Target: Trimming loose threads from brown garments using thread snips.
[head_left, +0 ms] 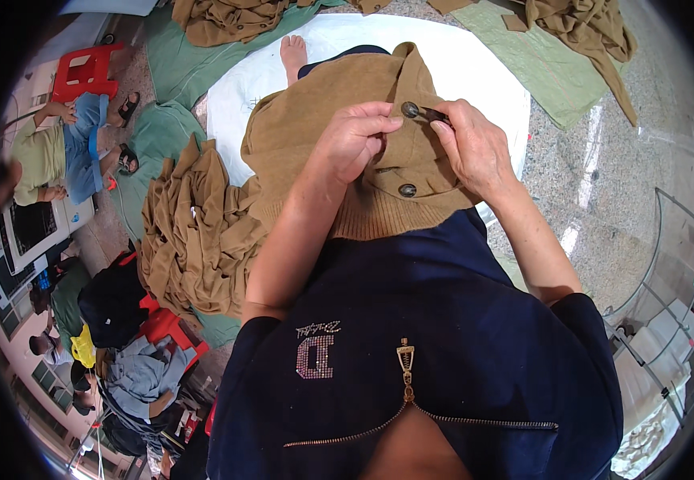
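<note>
A brown knitted cardigan (315, 120) with a ribbed hem lies across my lap. One dark round button (410, 110) shows between my hands, and another button (408, 190) sits lower, close to the hem. My left hand (356, 138) is closed in a pinch just left of the upper button; whatever its fingertips hold is too small to make out. In my right hand (475, 144) is a small dark tool (432, 114), gripped between thumb and fingers. Its tip points at the upper button, and most of it is hidden by the fingers, so its kind is unclear.
A heap of brown knitwear (191, 232) lies at my left, with more brown garments (579, 32) at the far right. White sheeting (483, 72) spreads beneath the work. A red stool (87, 72) and a seated person (51, 152) are at the left; a metal-framed rack (651, 296) stands right.
</note>
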A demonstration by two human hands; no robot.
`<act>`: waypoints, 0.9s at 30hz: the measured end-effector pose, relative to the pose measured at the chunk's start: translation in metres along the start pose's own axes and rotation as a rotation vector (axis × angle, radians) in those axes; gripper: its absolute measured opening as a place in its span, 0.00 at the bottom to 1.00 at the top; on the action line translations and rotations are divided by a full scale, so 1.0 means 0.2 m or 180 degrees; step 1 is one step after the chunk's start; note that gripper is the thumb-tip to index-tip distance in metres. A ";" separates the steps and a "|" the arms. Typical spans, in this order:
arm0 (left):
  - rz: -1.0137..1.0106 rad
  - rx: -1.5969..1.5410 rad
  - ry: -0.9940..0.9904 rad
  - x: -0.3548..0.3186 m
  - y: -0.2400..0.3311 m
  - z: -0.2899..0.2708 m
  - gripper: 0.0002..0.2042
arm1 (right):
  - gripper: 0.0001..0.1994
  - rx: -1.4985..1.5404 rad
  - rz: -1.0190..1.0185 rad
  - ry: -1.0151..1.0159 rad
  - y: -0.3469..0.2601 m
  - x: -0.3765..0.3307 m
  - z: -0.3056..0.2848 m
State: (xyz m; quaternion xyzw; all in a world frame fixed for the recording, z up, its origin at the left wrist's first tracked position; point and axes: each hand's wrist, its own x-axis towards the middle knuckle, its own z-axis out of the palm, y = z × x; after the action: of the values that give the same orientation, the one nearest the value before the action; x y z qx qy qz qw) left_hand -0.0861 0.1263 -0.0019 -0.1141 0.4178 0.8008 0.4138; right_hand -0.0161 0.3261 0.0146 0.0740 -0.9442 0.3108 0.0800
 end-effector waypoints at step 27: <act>0.0866 0.1061 0.0341 -0.12 -0.12 -0.01 0.15 | 0.14 0.1869 0.1749 -0.0396 0.18 0.02 0.18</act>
State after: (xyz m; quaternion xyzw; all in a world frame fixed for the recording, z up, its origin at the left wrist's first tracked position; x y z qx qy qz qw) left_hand -0.0532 0.1187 -0.0049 -0.0291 0.5773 0.7619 0.2923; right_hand -0.0310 0.3330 -0.0340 -0.1427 -0.8030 0.5719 -0.0878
